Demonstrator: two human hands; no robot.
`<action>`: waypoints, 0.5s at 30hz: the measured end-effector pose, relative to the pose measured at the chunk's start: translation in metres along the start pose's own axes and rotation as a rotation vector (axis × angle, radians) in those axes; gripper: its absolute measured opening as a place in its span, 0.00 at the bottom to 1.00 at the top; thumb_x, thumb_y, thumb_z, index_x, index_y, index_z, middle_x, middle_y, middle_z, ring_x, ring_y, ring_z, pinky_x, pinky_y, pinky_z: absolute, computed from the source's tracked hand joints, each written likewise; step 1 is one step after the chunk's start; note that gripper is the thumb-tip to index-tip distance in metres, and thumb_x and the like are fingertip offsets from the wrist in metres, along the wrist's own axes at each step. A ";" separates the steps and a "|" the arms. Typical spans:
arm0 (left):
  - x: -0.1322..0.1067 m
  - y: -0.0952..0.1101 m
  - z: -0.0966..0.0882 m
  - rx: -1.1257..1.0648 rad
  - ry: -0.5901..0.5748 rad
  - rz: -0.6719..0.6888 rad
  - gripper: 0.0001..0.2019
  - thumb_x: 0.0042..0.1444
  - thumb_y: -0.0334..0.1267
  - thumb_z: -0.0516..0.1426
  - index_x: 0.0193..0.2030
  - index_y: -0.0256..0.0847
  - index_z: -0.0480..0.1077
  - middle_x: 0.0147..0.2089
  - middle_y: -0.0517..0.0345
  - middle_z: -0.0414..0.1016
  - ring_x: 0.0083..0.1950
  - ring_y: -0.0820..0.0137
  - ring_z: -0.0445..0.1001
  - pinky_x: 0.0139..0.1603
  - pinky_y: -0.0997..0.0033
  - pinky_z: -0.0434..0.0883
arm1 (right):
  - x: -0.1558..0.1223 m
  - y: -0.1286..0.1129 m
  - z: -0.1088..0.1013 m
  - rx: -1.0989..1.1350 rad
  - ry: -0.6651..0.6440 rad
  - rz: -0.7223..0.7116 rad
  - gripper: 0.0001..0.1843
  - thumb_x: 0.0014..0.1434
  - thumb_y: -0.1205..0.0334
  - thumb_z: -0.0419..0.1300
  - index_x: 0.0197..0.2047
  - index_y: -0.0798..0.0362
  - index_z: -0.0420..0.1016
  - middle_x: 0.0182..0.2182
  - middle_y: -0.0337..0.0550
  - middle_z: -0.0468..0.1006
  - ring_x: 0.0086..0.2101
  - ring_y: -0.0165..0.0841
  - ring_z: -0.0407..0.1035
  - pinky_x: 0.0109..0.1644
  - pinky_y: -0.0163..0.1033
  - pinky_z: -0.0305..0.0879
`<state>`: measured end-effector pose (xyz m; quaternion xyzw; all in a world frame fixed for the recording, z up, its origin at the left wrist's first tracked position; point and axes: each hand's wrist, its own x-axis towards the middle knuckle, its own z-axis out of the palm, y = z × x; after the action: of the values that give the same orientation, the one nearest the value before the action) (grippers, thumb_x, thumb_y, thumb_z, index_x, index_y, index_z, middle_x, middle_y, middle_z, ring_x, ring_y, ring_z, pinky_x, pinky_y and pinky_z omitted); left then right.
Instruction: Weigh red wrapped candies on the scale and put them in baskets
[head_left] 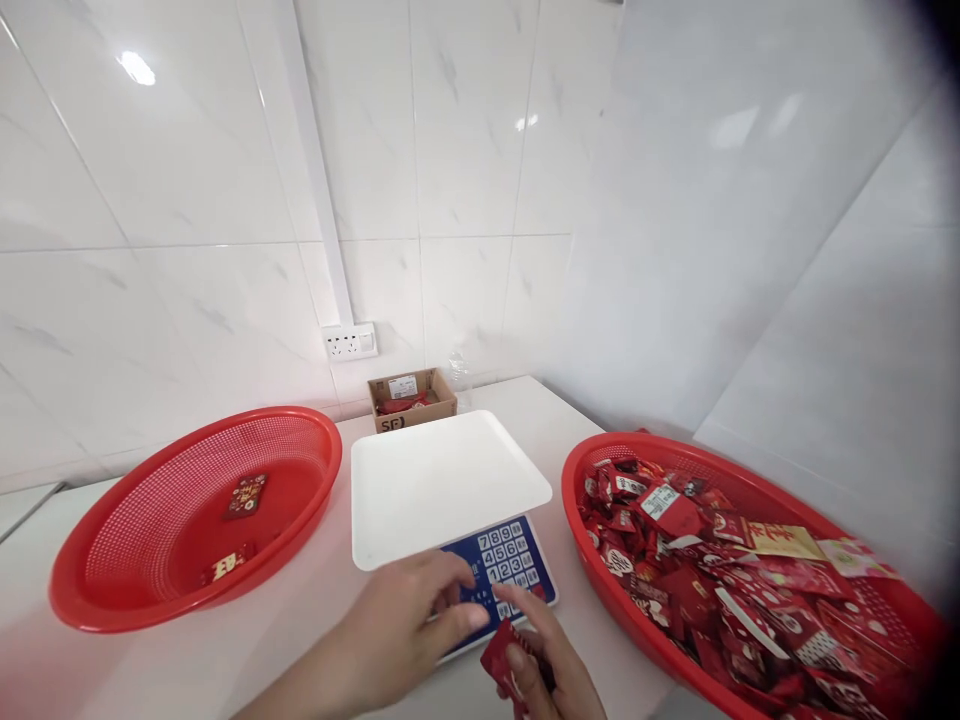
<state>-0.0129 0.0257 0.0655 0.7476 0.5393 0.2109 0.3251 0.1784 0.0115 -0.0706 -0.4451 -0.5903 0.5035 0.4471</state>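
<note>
My left hand [409, 625] hovers over the blue keypad of a weighing scale [502, 565], its fingers loosely curled with the fingertips at the panel's front edge and nothing in them. My right hand [544, 665] is just right of it, its thumb pressing a small red packet [504, 660] and its forefinger stretched toward the keypad. The scale's white tray [442, 480] is bare.
A red mesh basket [97, 570] on the left holds two small packets. Another red basket [600, 590] on the right is heaped with several red packets. A small cardboard box [411, 400] stands by the tiled wall, under a wall socket [350, 342].
</note>
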 end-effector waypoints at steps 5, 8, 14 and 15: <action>0.022 0.002 0.029 -0.218 -0.147 0.149 0.17 0.66 0.46 0.47 0.32 0.42 0.69 0.34 0.55 0.80 0.34 0.67 0.77 0.35 0.71 0.69 | 0.011 -0.046 0.001 0.091 0.056 -0.017 0.34 0.63 0.36 0.50 0.65 0.49 0.60 0.27 0.43 0.75 0.23 0.35 0.68 0.24 0.38 0.68; 0.024 0.002 0.026 -0.322 -0.157 0.168 0.14 0.66 0.42 0.47 0.32 0.42 0.68 0.34 0.57 0.81 0.34 0.69 0.79 0.36 0.73 0.71 | 0.018 -0.059 0.000 0.091 0.058 0.023 0.34 0.63 0.35 0.51 0.64 0.47 0.59 0.30 0.43 0.76 0.21 0.31 0.66 0.22 0.36 0.64; 0.027 -0.014 0.010 -0.282 0.062 0.095 0.14 0.64 0.46 0.49 0.31 0.43 0.66 0.32 0.60 0.79 0.34 0.68 0.77 0.35 0.71 0.71 | 0.039 -0.069 0.010 0.161 0.023 0.043 0.37 0.56 0.34 0.58 0.60 0.47 0.60 0.55 0.55 0.69 0.29 0.31 0.72 0.29 0.39 0.70; 0.029 -0.020 0.006 -0.239 0.144 0.060 0.15 0.64 0.47 0.47 0.31 0.44 0.66 0.32 0.59 0.78 0.34 0.67 0.76 0.36 0.70 0.71 | 0.042 -0.070 0.013 0.167 0.027 0.032 0.36 0.56 0.36 0.59 0.61 0.47 0.60 0.54 0.54 0.69 0.30 0.31 0.72 0.31 0.40 0.71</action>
<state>-0.0123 0.0558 0.0459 0.7024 0.5096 0.3365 0.3658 0.1523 0.0432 0.0008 -0.4224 -0.5332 0.5517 0.4826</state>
